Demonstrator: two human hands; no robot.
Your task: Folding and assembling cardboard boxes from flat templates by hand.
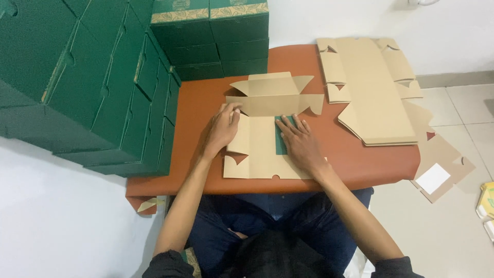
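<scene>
Head view: left hand [222,127] and right hand [301,141] press flat cardboard blank [257,154].

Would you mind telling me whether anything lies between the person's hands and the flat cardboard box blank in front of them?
Nothing visible does. The left hand and the right hand both rest directly on the cardboard box blank lying on the brown table. The stack of flat blanks lies apart, to the right.

green boxes [77,77] cropped left, yellow items [486,201] cropped right
</scene>
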